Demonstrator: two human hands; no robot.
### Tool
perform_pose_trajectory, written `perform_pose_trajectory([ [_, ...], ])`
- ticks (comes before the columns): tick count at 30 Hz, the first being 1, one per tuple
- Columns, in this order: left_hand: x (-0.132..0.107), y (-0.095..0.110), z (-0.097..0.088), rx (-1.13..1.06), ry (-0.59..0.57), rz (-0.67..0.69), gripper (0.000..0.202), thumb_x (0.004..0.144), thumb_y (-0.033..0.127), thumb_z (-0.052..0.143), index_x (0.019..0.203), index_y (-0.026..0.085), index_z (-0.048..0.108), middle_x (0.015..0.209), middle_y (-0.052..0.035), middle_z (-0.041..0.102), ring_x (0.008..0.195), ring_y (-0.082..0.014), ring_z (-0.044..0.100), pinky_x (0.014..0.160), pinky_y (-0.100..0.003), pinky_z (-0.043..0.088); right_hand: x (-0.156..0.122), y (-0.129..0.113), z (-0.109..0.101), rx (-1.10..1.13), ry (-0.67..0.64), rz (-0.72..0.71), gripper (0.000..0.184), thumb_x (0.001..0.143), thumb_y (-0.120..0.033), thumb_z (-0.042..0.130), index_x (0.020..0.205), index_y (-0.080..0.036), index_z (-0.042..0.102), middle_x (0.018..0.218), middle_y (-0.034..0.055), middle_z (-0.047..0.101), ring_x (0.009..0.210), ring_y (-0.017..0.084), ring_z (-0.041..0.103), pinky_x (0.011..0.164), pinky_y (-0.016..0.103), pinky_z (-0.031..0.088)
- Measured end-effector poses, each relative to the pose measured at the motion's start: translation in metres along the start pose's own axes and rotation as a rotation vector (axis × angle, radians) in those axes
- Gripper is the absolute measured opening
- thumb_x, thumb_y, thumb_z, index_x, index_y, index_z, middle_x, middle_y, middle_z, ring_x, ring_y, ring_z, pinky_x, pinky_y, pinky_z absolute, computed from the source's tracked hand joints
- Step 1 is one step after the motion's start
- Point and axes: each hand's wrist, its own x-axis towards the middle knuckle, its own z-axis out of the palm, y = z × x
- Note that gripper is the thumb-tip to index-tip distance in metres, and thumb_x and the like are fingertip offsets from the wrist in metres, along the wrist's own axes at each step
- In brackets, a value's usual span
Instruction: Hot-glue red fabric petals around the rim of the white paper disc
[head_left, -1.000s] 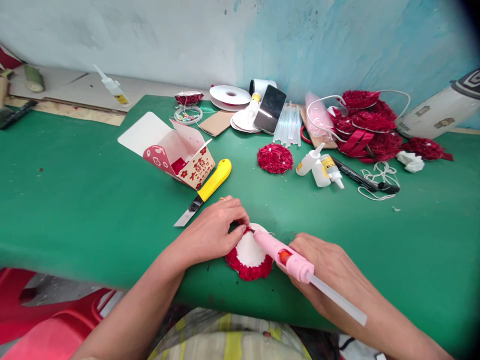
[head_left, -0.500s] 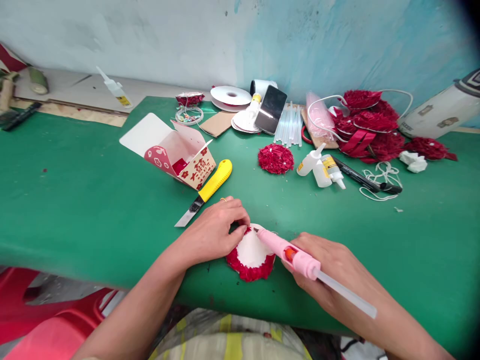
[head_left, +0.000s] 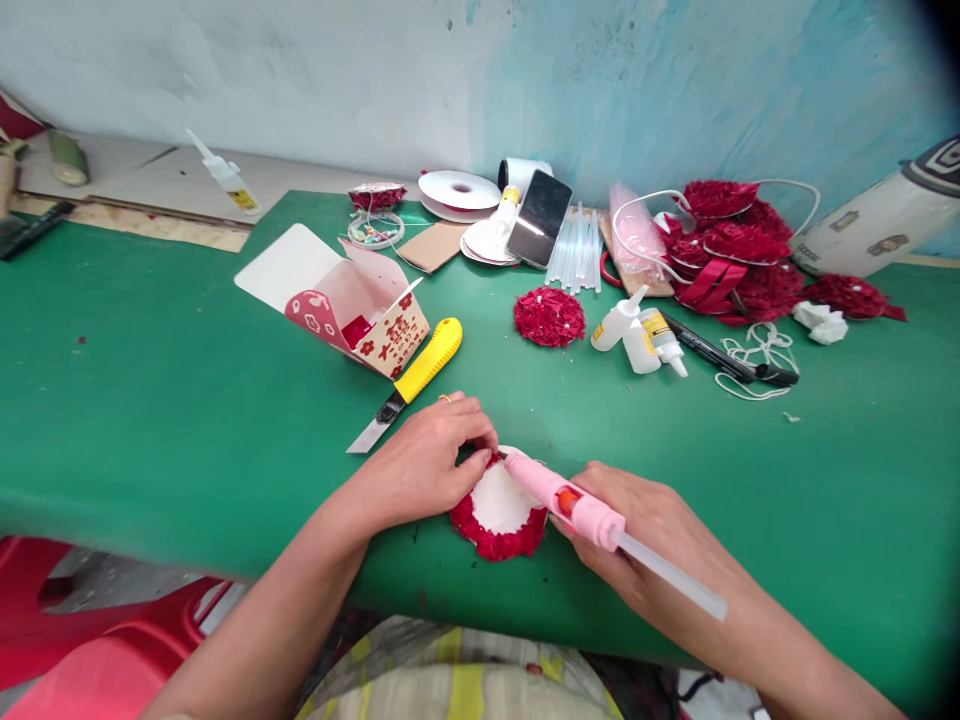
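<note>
A white disc [head_left: 501, 503] lies on the green tabletop, with crinkled red trim [head_left: 499, 545] round its left and lower edge. My left hand [head_left: 431, 455] pinches the trim at the disc's upper left, thumb and fingertips together. In my right hand [head_left: 626, 520] is a pink hot glue gun [head_left: 574, 500], with a translucent glue stick [head_left: 671, 572] jutting from its rear. The nozzle tip reaches the disc's top edge, right beside my left fingertips. The grip and trigger are hidden by my hand.
A yellow utility knife [head_left: 429, 360], blade out, lies beyond my left hand near an open red-and-white box [head_left: 401, 335]. Farther back are a finished red disc [head_left: 550, 317], glue bottles [head_left: 637, 335], glue sticks [head_left: 574, 250], a phone [head_left: 538, 218] and piled red discs [head_left: 742, 250].
The glue gun has moved slightly left, its nozzle now closer to my left fingertips at the trim. My left hand still pinches the same spot. The view has shifted slightly.
</note>
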Motion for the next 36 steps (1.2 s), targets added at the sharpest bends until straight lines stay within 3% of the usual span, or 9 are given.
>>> perform_pose_trajectory([
  [7, 0.0013, -0.0021, 0.0011, -0.076, 0.052, -0.085, 0.014, 0.081, 0.011, 0.051, 0.084, 0.019, 0.062, 0.082, -0.0018, 0.064, 0.078, -0.0170, 0.056, 0.073, -0.030, 0.045, -0.0027, 0.0027, 0.0036, -0.054, 0.033, -0.098, 0.015, 0.094, -0.019, 0.045, 0.080, -0.021, 0.041, 0.076, 0.0000, 0.051, 0.063, 0.014, 0.045, 0.056, 0.029, 0.027],
  [17, -0.0006, -0.0054, 0.0040, -0.164, 0.116, -0.138, 0.024, 0.081, 0.010, 0.047, 0.099, 0.020, 0.061, 0.083, -0.0005, 0.066, 0.077, -0.0149, 0.061, 0.071, -0.027, 0.048, -0.0036, 0.0016, 0.0095, -0.121, 0.073, -0.103, 0.022, 0.084, -0.005, 0.048, 0.076, -0.022, 0.037, 0.072, -0.0028, 0.044, 0.058, 0.013, 0.038, 0.054, 0.027, 0.020],
  [25, 0.0029, -0.0064, 0.0020, -0.178, 0.335, -0.252, 0.019, 0.084, 0.018, 0.050, 0.095, 0.019, 0.065, 0.080, -0.0007, 0.069, 0.066, -0.0133, 0.059, 0.059, -0.025, 0.045, -0.0039, -0.0018, 0.0077, -0.103, 0.059, -0.095, 0.022, 0.083, -0.003, 0.048, 0.078, -0.022, 0.039, 0.075, -0.0023, 0.046, 0.061, 0.013, 0.040, 0.055, 0.028, 0.021],
  [31, 0.0025, -0.0054, 0.0025, -0.211, 0.258, -0.241, 0.020, 0.086, 0.019, 0.050, 0.096, 0.019, 0.067, 0.076, 0.0006, 0.070, 0.063, -0.0129, 0.060, 0.058, -0.024, 0.045, -0.0044, -0.0033, 0.0062, -0.105, 0.058, -0.097, 0.021, 0.082, -0.003, 0.049, 0.077, -0.022, 0.039, 0.075, -0.0019, 0.048, 0.061, 0.014, 0.041, 0.055, 0.028, 0.022],
  [36, 0.0028, -0.0055, 0.0033, -0.203, 0.306, -0.232, 0.018, 0.085, 0.023, 0.054, 0.096, 0.019, 0.068, 0.079, -0.0007, 0.068, 0.064, -0.0127, 0.058, 0.059, -0.025, 0.045, -0.0051, -0.0051, 0.0061, -0.119, 0.064, -0.097, 0.021, 0.082, -0.003, 0.048, 0.077, -0.022, 0.039, 0.074, -0.0015, 0.048, 0.060, 0.014, 0.040, 0.055, 0.029, 0.020],
])
